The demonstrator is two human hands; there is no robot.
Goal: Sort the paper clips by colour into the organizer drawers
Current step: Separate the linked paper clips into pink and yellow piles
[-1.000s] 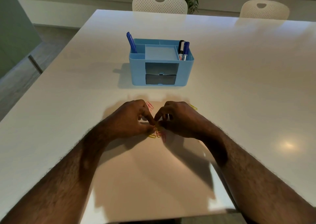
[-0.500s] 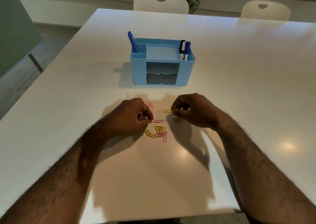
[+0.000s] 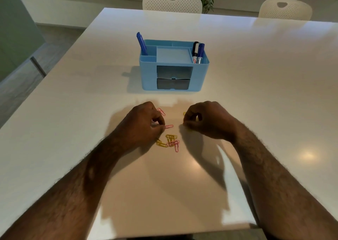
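The white table [image 3: 256, 78] is carrying the blue organizer [image 3: 173, 65], its two grey drawers [image 3: 173, 78] sitting closed. Nearer than the organizer, the left hand [image 3: 140, 124] is pinching a pink clip [image 3: 169, 126] at its fingertips. The right hand [image 3: 206, 120] is curling shut on a yellow clip [image 3: 184, 113]. The mixed clip pile [image 3: 170, 141] is lying just nearer, between both hands.

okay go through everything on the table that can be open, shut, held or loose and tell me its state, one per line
Top drawer: shut.
Bottom drawer: shut.
Left hand: pinching a pink clip.
Right hand: curled, pinching a yellow clip.
Clip pile: loose on the table, pink and yellow mixed.
Markers: upright in the organizer.
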